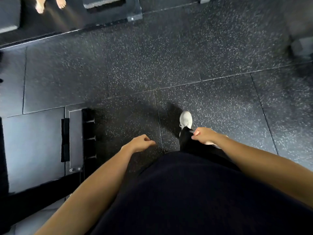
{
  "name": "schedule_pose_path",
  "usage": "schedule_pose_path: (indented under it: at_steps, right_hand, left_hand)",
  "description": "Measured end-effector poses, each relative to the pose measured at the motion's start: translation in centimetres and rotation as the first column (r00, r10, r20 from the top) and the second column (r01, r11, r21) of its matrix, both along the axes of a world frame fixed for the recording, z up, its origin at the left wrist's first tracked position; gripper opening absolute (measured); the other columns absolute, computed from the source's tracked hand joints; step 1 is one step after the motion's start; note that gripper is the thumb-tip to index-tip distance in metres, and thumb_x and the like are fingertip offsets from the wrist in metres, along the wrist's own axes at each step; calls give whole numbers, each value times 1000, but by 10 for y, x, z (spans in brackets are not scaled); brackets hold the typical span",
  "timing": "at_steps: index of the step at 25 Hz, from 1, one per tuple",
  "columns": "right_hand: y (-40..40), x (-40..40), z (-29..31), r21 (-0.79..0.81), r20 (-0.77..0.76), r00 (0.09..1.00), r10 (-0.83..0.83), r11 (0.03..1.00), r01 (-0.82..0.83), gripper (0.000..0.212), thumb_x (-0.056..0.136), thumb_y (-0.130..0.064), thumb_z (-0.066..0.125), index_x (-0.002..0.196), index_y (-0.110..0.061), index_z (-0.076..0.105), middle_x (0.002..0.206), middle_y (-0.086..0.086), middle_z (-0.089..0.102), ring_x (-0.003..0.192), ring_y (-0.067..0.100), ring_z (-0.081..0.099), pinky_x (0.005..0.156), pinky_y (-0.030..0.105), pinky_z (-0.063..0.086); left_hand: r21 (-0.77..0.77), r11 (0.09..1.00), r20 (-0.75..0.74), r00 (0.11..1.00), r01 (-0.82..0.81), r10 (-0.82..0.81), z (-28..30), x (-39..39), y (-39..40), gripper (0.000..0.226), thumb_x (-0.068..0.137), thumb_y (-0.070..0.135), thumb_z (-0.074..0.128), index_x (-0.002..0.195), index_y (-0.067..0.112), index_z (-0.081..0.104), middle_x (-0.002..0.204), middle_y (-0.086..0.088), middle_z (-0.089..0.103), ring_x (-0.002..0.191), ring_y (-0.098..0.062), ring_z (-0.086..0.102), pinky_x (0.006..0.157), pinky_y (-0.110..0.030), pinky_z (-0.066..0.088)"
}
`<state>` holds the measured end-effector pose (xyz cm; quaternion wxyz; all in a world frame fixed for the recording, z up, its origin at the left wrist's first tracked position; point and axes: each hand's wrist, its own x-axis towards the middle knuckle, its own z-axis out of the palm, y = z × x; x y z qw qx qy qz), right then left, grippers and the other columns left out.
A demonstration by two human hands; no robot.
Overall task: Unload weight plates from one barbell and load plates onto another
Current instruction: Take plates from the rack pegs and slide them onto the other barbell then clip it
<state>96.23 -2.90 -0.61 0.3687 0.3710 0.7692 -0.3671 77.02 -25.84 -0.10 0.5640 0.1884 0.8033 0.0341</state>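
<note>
No barbell and no weight plate shows in the head view. My left hand (141, 142) hangs in front of my body over the speckled rubber floor, fingers loosely curled with nothing in them. My right hand (202, 135) is a little higher and to the right, also curled and holding nothing, above my black trouser leg and white shoe (185, 119). The picture is blurred by motion.
A black rack base (75, 141) with pegs and bolts lies on the floor at the left, beside a smooth grey platform (33, 150). Another person's bare feet (49, 4) stand at the top left near a dark frame foot (133, 16). Blurred dark equipment (301, 50) sits at the right edge.
</note>
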Motion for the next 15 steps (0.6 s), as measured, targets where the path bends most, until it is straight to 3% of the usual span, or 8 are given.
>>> schedule_pose_path:
  at_steps: [3, 6, 10, 12, 15]
  right_hand:
    - [53, -58, -4, -28, 33, 997, 71, 997, -70, 36, 92, -34, 59, 115, -6, 63, 121, 11, 63, 110, 27, 59, 94, 35, 45]
    - [125, -138, 13, -59, 25, 989, 145, 988, -143, 36, 91, -34, 61, 116, -9, 64, 122, 7, 62, 112, 24, 58, 93, 32, 44]
    - [191, -260, 26, -28, -24, 958, 285, 958, -285, 39, 94, -31, 55, 120, -1, 61, 126, 15, 60, 116, 29, 56, 98, 36, 44]
    - [201, -317, 25, -16, 0, 927, 376, 927, -376, 40, 95, -29, 54, 118, 2, 62, 124, 19, 62, 114, 32, 57, 97, 38, 45]
    - [199, -399, 7, -35, 36, 881, 472, 881, -471, 33, 88, -36, 64, 112, -13, 64, 116, 7, 66, 104, 23, 60, 91, 34, 47]
  left_hand:
    - [5, 997, -14, 997, -78, 78, -12, -33, 36, 46, 90, 51, 58, 123, 19, 56, 122, -1, 60, 104, -18, 55, 86, -29, 41]
    - [-10, 961, -35, 960, -277, 277, -14, -73, 77, 44, 91, 48, 57, 123, 16, 58, 128, -6, 60, 114, -23, 56, 93, -29, 41]
    - [47, 791, -55, 789, -610, 612, -2, -138, 117, 45, 94, 49, 52, 123, 16, 59, 129, -7, 60, 117, -24, 55, 96, -30, 40]
    - [88, 717, -77, 713, -692, 697, 3, -171, 125, 43, 94, 47, 53, 124, 16, 59, 128, -6, 61, 119, -24, 55, 95, -29, 39]
    - [33, 648, -64, 645, -761, 761, -6, -214, 124, 43, 95, 46, 51, 126, 16, 59, 130, -7, 61, 121, -25, 54, 98, -30, 40]
